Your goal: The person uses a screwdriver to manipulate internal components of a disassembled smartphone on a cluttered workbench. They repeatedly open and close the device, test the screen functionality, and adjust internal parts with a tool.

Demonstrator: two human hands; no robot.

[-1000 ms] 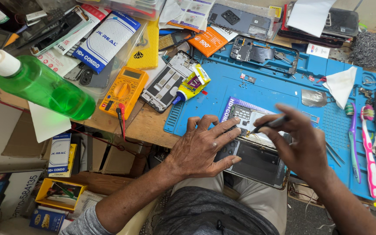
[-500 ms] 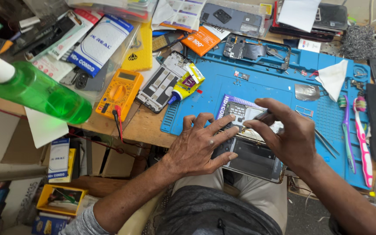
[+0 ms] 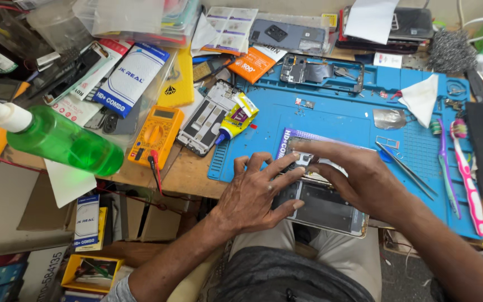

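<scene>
A dark smartphone (image 3: 325,210) lies open-backed at the near edge of the blue repair mat (image 3: 336,117), overhanging my lap. My left hand (image 3: 255,196) rests on its left side, fingers spread across it and steadying it. My right hand (image 3: 359,179) covers the phone's upper end, fingertips pressing down beside the left fingertips. A purple-and-white flat box (image 3: 286,142) shows under the phone's top. What lies beneath my right palm is hidden.
Tweezers (image 3: 403,168) and two toothbrushes (image 3: 465,168) lie right of my hands. A glue tube (image 3: 236,120), a bare phone frame (image 3: 205,120), a yellow multimeter (image 3: 156,136) and a green spray bottle (image 3: 57,140) sit to the left. Phone parts and packets crowd the back.
My right hand has dropped lower and flatter onto the phone's top end, fingers closing toward the left hand. The left hand has stayed on the phone.
</scene>
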